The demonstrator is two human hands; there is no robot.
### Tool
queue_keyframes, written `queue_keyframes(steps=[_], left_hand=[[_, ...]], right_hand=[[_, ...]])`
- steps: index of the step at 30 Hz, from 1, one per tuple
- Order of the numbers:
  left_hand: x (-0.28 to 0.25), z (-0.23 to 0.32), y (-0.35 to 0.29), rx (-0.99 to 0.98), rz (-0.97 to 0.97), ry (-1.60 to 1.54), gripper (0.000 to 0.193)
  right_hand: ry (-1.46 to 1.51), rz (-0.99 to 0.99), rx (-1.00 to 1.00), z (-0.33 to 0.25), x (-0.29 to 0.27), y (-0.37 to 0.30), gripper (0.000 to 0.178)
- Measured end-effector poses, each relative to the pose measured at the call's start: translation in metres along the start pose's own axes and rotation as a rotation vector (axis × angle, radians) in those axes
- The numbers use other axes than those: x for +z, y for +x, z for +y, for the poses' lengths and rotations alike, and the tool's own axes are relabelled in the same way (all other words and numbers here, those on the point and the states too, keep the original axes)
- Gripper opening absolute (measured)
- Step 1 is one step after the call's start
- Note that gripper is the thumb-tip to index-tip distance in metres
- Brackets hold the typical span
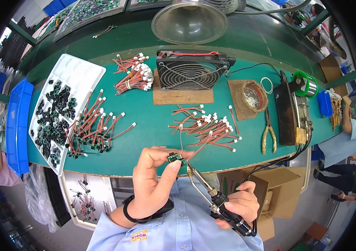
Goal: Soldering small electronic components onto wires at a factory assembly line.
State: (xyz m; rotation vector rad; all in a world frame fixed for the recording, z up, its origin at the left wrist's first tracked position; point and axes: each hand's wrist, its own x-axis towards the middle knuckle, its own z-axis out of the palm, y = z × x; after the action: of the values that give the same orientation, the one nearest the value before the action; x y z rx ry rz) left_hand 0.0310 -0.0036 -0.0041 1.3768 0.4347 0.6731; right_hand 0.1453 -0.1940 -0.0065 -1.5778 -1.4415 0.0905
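Note:
My left hand [155, 180] pinches a small green and black component [174, 158] between thumb and fingertips, just above the near edge of the green bench [153, 121]. A thin solder wire [181, 140] rises from the component. My right hand [238, 207] grips the black handle of a soldering iron [205, 186]; its metal tip points up-left and meets the component. A red wire with a white plug [201, 147] runs from the component toward the loose pile.
A pile of red wires with white plugs [205, 124] lies just beyond my hands. Left are finished pieces [94, 125] and a white tray of green-black parts [54, 117]. A fan [190, 70], tip-cleaner pot [253, 96], pliers [269, 134], iron stand [289, 113] and solder spool [305, 83] stand behind.

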Motion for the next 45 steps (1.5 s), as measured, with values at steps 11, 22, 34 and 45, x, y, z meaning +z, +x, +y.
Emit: queue_keyframes(steps=[11, 22, 34, 45], left_hand=[[0.001, 0.001, 0.0, -0.02, 0.004, -0.018, 0.012], [0.001, 0.016, 0.007, -0.282, 0.036, -0.317, 0.007], [-0.002, 0.025, 0.002, -0.265, -0.026, -0.369, 0.015], [-0.002, 0.025, 0.003, -0.314, -0.049, -0.412, 0.016]], right_hand=[[-0.015, 0.0, -0.019, 0.001, -0.001, 0.0, 0.049], [-0.101, 0.477, 0.024, 0.015, 0.01, -0.02, 0.044], [-0.073, 0.744, 0.598, 0.047, 0.013, -0.002, 0.045], [-0.097, 0.697, 0.652, 0.048, 0.012, -0.001, 0.044]])
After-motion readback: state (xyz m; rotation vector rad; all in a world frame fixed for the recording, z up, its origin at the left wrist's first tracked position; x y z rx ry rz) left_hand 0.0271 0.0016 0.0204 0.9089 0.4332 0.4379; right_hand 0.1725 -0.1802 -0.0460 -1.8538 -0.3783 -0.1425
